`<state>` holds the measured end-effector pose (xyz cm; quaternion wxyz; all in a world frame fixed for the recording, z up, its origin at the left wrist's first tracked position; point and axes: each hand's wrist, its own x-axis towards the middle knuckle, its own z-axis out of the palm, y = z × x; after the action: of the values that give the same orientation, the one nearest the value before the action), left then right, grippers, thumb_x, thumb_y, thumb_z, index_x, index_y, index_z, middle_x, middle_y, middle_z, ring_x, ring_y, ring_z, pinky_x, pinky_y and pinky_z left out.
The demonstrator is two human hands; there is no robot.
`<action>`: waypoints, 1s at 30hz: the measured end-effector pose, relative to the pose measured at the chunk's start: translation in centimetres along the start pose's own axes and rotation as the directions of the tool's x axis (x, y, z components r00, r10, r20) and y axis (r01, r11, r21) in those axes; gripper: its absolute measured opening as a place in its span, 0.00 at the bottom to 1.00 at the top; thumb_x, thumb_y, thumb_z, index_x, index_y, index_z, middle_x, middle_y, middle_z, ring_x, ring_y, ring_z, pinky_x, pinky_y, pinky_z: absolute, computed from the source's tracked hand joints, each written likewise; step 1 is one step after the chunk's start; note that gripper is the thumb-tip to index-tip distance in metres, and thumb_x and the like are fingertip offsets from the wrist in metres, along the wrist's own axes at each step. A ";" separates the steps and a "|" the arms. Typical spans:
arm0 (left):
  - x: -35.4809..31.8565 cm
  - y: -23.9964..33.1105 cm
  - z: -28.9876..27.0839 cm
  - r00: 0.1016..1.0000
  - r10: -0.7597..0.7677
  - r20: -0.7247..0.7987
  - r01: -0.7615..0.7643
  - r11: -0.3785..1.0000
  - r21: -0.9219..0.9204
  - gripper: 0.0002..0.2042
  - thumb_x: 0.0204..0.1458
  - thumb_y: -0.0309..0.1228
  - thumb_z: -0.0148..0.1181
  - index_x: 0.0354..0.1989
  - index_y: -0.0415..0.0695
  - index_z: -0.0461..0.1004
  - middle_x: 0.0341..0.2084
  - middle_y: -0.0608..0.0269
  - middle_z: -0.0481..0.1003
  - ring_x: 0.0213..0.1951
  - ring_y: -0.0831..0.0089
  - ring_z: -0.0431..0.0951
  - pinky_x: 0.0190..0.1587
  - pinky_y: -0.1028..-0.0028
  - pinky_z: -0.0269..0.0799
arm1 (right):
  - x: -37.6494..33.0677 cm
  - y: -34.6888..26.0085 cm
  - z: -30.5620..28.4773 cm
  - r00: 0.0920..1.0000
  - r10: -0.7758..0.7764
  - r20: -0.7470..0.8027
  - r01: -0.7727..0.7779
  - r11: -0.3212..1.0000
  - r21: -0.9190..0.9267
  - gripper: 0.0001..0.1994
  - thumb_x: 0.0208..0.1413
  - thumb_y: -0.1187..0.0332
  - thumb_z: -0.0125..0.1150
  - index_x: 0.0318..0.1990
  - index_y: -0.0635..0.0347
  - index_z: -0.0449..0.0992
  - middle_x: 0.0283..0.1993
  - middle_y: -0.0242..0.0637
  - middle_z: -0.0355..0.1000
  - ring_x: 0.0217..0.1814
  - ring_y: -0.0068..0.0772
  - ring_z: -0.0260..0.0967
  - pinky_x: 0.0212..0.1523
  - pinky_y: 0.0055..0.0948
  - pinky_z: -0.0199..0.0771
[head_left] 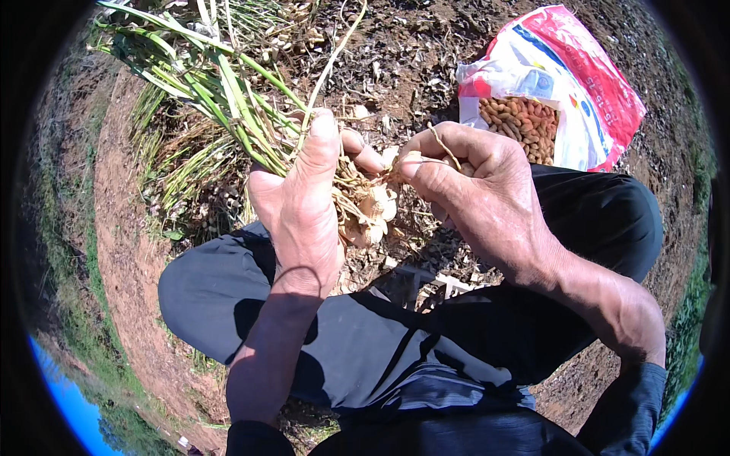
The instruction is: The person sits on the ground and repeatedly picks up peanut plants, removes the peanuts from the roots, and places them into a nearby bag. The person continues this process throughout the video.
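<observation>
My left hand [300, 205] is closed around a bunch of peanut plants [228, 95], thumb pointing up along the stems. The long green stalks lean to the far left. Below and right of this grip hang the stringy roots with pale peanut pods [376, 207]. My right hand [494, 201] meets the root end from the right, thumb and forefinger pinched at a pod there. Thin root strands stick out above that thumb. The curled fingers largely hide what lies in the right palm.
A white, red and blue plastic bag [589, 83] lies at the far right, its mouth showing many reddish-brown peanuts [521, 125]. More pulled plants [186, 163] lie on the ground at left. Dry leaf litter [395, 53] covers the soil ahead. My crossed legs [365, 342] are below my hands.
</observation>
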<state>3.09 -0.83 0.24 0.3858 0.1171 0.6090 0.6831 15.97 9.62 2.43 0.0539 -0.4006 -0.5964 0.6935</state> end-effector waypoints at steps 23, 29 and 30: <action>0.5 0.2 -1.6 0.982 -0.185 0.024 0.180 0.908 -0.378 0.17 0.63 0.42 0.54 0.40 0.36 0.72 0.22 0.63 0.71 0.19 0.77 0.69 0.21 0.77 0.68 | -0.1 0.0 -1.6 0.989 0.128 0.078 -0.148 0.913 0.380 0.08 0.58 0.64 0.53 0.37 0.59 0.68 0.34 0.38 0.72 0.22 0.24 0.70 0.15 0.14 0.58; 0.6 -0.1 -0.3 0.977 -0.136 -0.166 0.126 0.990 -0.065 0.21 0.61 0.48 0.55 0.30 0.39 0.72 0.23 0.65 0.69 0.23 0.79 0.72 0.27 0.77 0.75 | -1.8 -1.2 -0.5 0.964 0.080 0.254 -0.139 0.965 0.222 0.12 0.55 0.69 0.64 0.45 0.63 0.77 0.25 0.26 0.70 0.21 0.13 0.63 0.22 0.15 0.60; 0.4 0.0 -0.6 0.981 -0.122 -0.149 0.136 0.987 0.085 0.23 0.61 0.51 0.53 0.31 0.39 0.72 0.27 0.66 0.68 0.28 0.80 0.73 0.30 0.79 0.73 | -1.7 -0.5 -0.1 0.972 -0.042 0.231 0.009 0.990 0.142 0.12 0.55 0.68 0.66 0.45 0.63 0.78 0.24 0.24 0.70 0.22 0.11 0.63 0.23 0.14 0.60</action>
<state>2.44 -0.99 -0.07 0.3785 0.0464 0.6731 0.6336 16.95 8.93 3.72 0.0206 -0.3039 -0.5538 0.7750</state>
